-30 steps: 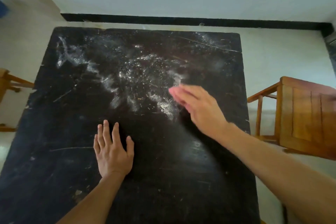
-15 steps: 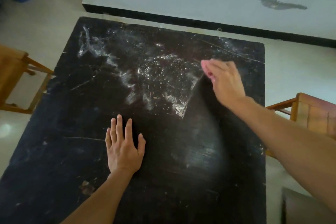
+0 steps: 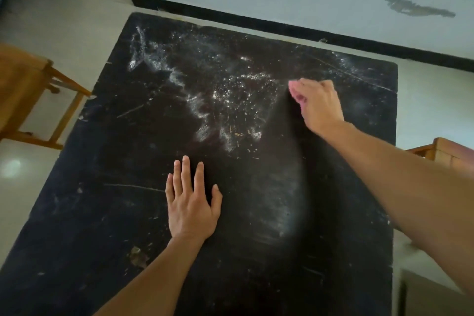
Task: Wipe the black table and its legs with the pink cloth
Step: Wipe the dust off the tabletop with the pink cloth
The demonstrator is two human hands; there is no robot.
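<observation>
The black table fills most of the view, its top scratched and covered with white dust across the far middle. My right hand presses down on the far right part of the top, curled around the pink cloth, of which only a small edge shows under the fingers. A darker wiped streak runs from that hand back toward me. My left hand lies flat on the near middle of the top, fingers slightly apart, holding nothing. The table's legs are hidden.
A wooden chair stands left of the table, and another wooden piece sits at the right edge. The white wall with a black skirting strip runs just behind the table. A grey box corner shows at bottom right.
My right hand has slid the pink cloth away from me toward the far right of the table, leaving a darker wiped streak. My left hand has stayed flat. The view turned to the left.
</observation>
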